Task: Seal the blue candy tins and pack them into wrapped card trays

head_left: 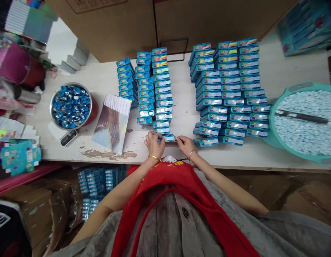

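Note:
A small blue box (168, 137) lies at the near end of a row of stacked blue boxes (160, 89) on the white table (181, 117). My left hand (154, 142) grips its left end with curled fingers. My right hand (184, 143) pinches its right end. A larger block of the same blue boxes (229, 92) stands to the right, and one box (208, 142) lies just beside my right hand.
A metal bowl of blue caps (71, 105) stands on a scale at the left. Beside it lies a stack of shiny sheets (111, 123). A teal basin of white pieces (304, 121) sits at the right. Cardboard boxes (154, 25) back the table; more blue boxes (98, 182) lie below.

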A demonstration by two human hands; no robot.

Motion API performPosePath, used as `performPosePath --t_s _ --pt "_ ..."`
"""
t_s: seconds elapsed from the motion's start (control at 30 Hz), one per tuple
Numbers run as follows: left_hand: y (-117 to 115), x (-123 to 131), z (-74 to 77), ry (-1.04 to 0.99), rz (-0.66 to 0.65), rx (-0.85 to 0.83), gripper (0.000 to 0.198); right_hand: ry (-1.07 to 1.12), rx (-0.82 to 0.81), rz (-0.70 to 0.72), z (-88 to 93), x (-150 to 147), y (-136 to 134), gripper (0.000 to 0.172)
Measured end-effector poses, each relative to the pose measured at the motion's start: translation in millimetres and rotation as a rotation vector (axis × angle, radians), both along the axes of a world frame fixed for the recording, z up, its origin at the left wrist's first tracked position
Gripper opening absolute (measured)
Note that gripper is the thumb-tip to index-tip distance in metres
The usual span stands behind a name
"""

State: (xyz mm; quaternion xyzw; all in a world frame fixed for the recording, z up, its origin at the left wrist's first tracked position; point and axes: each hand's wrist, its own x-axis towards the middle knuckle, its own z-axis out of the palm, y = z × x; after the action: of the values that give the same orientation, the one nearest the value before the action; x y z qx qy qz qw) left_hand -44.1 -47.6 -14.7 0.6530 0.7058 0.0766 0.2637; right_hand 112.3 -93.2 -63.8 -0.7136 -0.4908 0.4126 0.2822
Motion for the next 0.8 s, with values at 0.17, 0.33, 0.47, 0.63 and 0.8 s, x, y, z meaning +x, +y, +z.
performPosePath --t_s 0.17,0.33,0.47,0.63,0.8 --pt "-1.0 -2.9 -2.1 0.003 0.096 -0.02 0.042 -0.034 0.05 -0.126 7.9 -0.7 -10.4 0.049" --pt "-2.7 -5.2 -9.3 -0.076 0.187 -0.067 0.047 -0.099 0.103 0.066 19.0 -11.0 -24.0 0.055" --pt "-2.2 -8.6 -28.1 -0.181 0.318 -0.141 0.054 -0.049 -0.038 0.167 5.2 -17.9 -25.4 0.062" --pt "2.1 -23.0 -40.6 -0.288 0.382 -0.263 0.064 -0.007 -0.189 0.239 -5.4 -23.5 -18.7 0.072" --pt "1.6 -45.1 -12.0 -0.089 -0.072 0.166 0.064 -0.191 -0.127 0.048 2.7 -12.0 17.4 0.084"
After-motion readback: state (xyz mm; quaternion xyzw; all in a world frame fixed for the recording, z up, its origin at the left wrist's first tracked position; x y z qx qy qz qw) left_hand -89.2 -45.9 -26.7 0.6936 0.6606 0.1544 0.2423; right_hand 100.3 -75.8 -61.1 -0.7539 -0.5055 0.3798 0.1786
